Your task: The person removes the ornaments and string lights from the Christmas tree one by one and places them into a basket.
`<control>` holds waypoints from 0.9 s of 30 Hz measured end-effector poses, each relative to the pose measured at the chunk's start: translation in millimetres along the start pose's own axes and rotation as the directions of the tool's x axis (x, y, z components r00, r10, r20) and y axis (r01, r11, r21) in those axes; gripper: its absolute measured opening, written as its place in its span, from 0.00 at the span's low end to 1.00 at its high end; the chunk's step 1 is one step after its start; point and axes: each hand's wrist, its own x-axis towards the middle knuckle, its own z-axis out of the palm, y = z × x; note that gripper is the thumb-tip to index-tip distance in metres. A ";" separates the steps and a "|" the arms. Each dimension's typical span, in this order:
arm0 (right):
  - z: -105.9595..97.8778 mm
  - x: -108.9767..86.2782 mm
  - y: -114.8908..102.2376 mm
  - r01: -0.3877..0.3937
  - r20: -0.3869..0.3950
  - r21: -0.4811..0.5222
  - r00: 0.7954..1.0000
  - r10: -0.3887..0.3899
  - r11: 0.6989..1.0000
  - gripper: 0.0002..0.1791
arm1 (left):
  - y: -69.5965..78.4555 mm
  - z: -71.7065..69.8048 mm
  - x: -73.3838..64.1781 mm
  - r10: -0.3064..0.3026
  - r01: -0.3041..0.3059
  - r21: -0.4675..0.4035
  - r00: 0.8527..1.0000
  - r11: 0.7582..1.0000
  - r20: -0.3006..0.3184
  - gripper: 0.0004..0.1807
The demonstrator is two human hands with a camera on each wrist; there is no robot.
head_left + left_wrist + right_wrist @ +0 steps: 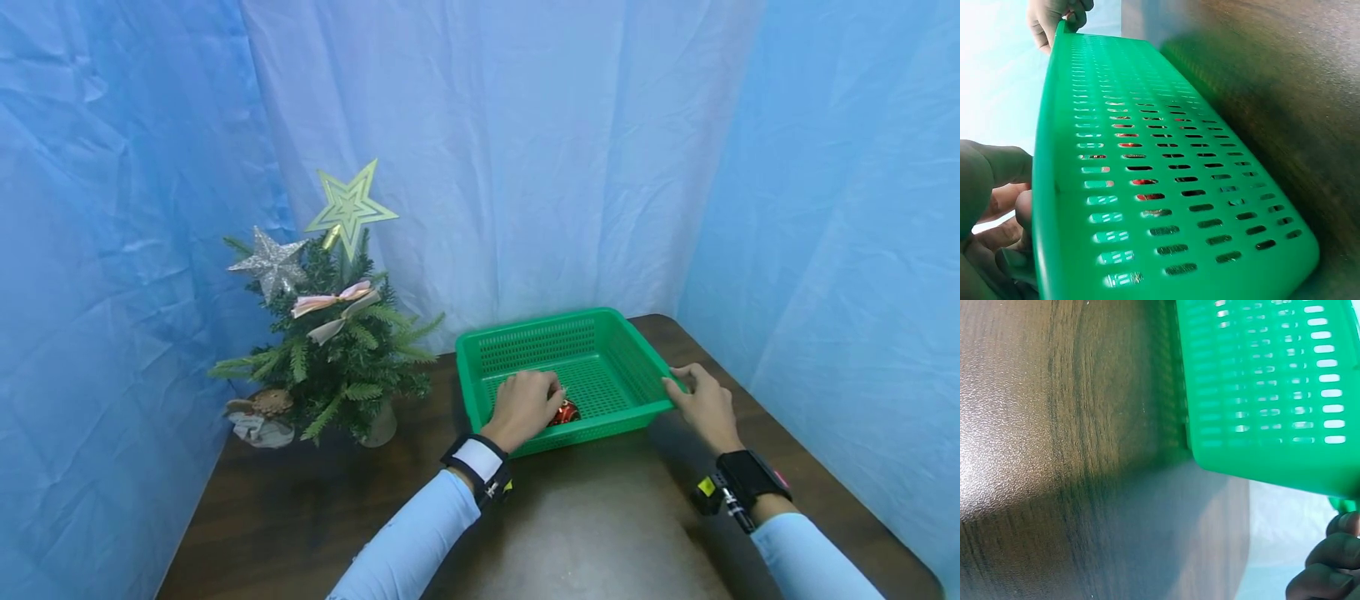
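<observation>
A green slotted plastic basket stands on the dark wooden table. My left hand reaches over its front rim with bent fingers. Just right of those fingers is a shiny red bauble, low inside the basket; red patches show through the slots in the left wrist view. The left fingertips are partly hidden by the rim, so whether they pinch the bauble or another thing cannot be made out. At the basket's right end, my right hand grips the rim, its curled fingers showing at the edge in the right wrist view.
Left of the basket stands a small artificial Christmas tree with a gold star, a silver star and bows. A brown and white ornament sits at its lower left. Blue curtains surround the table.
</observation>
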 end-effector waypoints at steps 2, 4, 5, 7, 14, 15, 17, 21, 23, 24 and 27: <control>3.0 -1.8 -3.4 -0.002 0.005 0.017 1.000 0.002 1.000 0.29 | -2.3 -4.4 -9.6 -0.024 0.024 -0.012 1.000 1.000 0.001 0.11; 2.9 -3.0 -4.7 0.004 0.014 0.020 1.000 -0.004 1.000 0.29 | -3.4 -11.7 -20.4 -0.038 0.038 -0.028 0.999 0.999 -0.007 0.10; 2.5 -3.0 -4.2 0.010 0.015 0.019 1.000 -0.010 1.000 0.29 | -3.4 -16.9 -26.2 -0.037 0.037 -0.036 0.999 0.999 -0.018 0.09; 0.9 -2.5 -4.3 0.016 0.016 0.019 1.000 -0.017 1.000 0.28 | -3.8 -30.5 -38.8 -0.029 0.026 -0.054 0.999 0.998 -0.046 0.07; -2.1 3.2 -0.6 0.017 -0.010 0.022 1.000 -0.017 1.000 0.29 | -14.0 -102.8 -86.4 0.033 -0.069 -0.162 0.976 0.984 -0.215 0.06; -1.1 4.5 2.5 0.013 -0.029 0.024 1.000 -0.013 1.000 0.28 | -17.9 -114.8 -92.8 0.033 -0.077 -0.175 0.970 0.982 -0.240 0.07; -1.7 5.0 3.4 0.025 -0.029 0.021 0.999 -0.025 0.999 0.29 | -29.2 -141.2 -106.7 0.005 -0.072 -0.228 0.960 0.971 -0.282 0.07; -2.0 5.7 1.6 0.044 -0.030 -0.011 0.999 -0.044 0.999 0.27 | -60.1 -204.0 -137.1 -0.178 0.029 -0.397 0.921 0.917 -0.345 0.07; -4.7 5.1 -4.5 0.058 -0.005 -0.030 0.998 -0.058 0.998 0.28 | -77.5 -232.4 -152.9 -0.275 0.077 -0.454 0.879 0.888 -0.389 0.07; -4.8 4.9 -6.9 0.056 0.000 -0.045 0.998 -0.056 0.997 0.27 | -85.1 -244.8 -160.2 -0.314 0.103 -0.457 0.854 0.884 -0.415 0.08; -4.6 5.2 -12.9 0.035 0.024 -0.052 0.999 -0.034 0.998 0.26 | -105.5 -269.6 -180.2 -0.386 0.182 -0.404 0.769 0.897 -0.510 0.09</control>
